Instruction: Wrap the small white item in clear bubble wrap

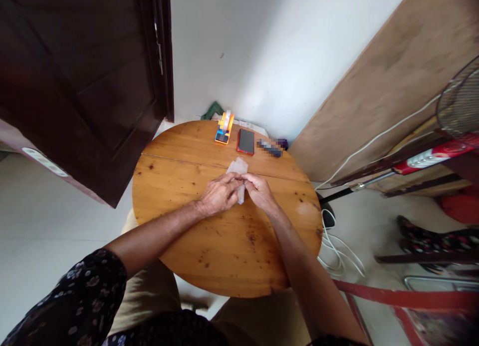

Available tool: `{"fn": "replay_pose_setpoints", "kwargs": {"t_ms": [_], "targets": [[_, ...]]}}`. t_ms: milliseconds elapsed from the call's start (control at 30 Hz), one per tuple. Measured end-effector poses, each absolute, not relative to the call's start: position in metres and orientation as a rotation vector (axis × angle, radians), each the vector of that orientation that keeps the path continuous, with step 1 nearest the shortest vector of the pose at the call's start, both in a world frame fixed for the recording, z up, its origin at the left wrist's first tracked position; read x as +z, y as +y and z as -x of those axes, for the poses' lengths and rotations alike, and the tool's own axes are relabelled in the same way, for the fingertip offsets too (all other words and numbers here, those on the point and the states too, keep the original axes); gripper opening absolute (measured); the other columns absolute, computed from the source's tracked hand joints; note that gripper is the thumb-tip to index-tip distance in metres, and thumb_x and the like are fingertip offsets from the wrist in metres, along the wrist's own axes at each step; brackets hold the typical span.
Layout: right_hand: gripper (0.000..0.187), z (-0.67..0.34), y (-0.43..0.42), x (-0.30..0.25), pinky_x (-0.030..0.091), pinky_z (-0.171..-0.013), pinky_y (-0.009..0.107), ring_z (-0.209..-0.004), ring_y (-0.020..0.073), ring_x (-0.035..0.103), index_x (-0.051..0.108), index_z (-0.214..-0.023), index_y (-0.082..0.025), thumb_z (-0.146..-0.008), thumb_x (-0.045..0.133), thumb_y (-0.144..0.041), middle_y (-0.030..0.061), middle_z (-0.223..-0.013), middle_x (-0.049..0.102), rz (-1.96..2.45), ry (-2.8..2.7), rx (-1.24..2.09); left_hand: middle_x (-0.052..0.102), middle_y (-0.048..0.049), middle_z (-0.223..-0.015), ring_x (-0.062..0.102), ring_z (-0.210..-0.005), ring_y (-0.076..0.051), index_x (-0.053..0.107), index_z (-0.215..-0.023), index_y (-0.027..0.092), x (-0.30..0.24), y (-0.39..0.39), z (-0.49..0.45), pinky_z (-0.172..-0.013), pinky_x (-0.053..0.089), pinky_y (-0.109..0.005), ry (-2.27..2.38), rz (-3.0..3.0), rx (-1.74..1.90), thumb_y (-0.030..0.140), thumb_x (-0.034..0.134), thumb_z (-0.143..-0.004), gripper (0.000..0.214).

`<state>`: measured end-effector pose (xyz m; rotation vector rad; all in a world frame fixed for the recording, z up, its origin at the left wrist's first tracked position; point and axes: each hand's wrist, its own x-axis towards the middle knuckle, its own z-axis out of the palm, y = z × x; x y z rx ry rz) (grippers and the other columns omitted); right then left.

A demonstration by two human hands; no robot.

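Note:
A thin, whitish, partly see-through sheet (240, 164), paper or plastic, lies on the round wooden table (209, 256). Bent over its middle is my left hand (221, 192), its fingers closed on the sheet. From the other side, my right hand (259, 190) pinches the sheet with thumb and forefinger. The fingertips of both hands meet there and cover the middle of the sheet. Its far end shows beyond my fingers and a narrow strip of it hangs nearer to me, between my hands.
Toward the wall stand a yellow-orange tape dispenser (224, 128), a red-edged phone (246, 142) and a blurred-out dark object (270, 147). Green cloth (212, 111) lies at the back edge. A dark door (82, 76) is at left; white cable (337, 251) coils on the floor at right.

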<state>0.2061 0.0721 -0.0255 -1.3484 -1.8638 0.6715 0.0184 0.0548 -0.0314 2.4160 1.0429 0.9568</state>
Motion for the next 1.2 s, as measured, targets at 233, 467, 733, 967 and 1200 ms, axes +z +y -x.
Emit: {"fn": "replay_pose_setpoints", "kwargs": {"t_ms": [233,467,733,967,1200], "targets": [[0.026,-0.224,0.081,-0.027,0.057,-0.061,0.031,-0.081,0.0222,0.073,0.073,-0.095,-0.018,-0.079,0.062,-0.034,0.0084,-0.096,0.076,1.571,-1.404,0.676,0.068,-0.0117,-0.118,0.067,-0.108,-0.024,0.071,-0.11,0.017,-0.035,0.056,-0.021,-0.093,0.058,-0.037,1.041,-2.454,0.983,0.015,0.053,-0.086,0.03],[0.02,-0.221,0.098,-0.019,0.034,-0.031,0.017,-0.05,0.0117,0.061,0.065,-0.082,-0.015,-0.071,0.077,-0.027,0.0083,-0.081,0.072,1.719,-1.188,0.994,0.067,-0.0119,-0.116,0.067,-0.107,-0.024,0.071,-0.105,0.017,-0.037,0.055,-0.022,-0.094,0.057,-0.038,1.023,-2.447,1.013,0.014,0.053,-0.085,0.027],[0.02,-0.208,0.121,-0.012,0.017,-0.034,0.018,-0.039,0.0062,0.037,0.063,-0.067,-0.018,-0.066,0.081,-0.028,-0.0062,-0.047,0.049,1.667,-1.206,1.124,0.067,-0.0113,-0.117,0.066,-0.108,-0.023,0.069,-0.108,0.018,-0.038,0.054,-0.023,-0.096,0.057,-0.038,1.029,-2.437,1.018,0.014,0.053,-0.086,0.028],[0.02,-0.202,0.127,-0.023,0.037,-0.049,0.023,-0.052,0.0102,0.05,0.066,-0.074,-0.018,-0.057,0.074,-0.025,-0.0046,-0.058,0.061,1.49,-1.209,1.176,0.061,-0.0125,-0.136,0.063,-0.121,-0.026,0.059,-0.132,0.018,-0.032,0.05,-0.021,-0.102,0.057,-0.039,1.066,-2.438,0.93,0.015,0.053,-0.085,0.048],[0.019,-0.201,0.134,-0.044,0.041,-0.058,0.024,-0.061,0.0123,0.05,0.064,-0.073,-0.019,-0.061,0.068,-0.033,-0.0062,-0.062,0.06,1.488,-1.345,0.891,0.068,-0.0122,-0.123,0.066,-0.113,-0.025,0.064,-0.123,0.018,-0.033,0.054,-0.02,-0.101,0.056,-0.041,1.029,-2.466,0.864,0.015,0.051,-0.087,0.038]]}}
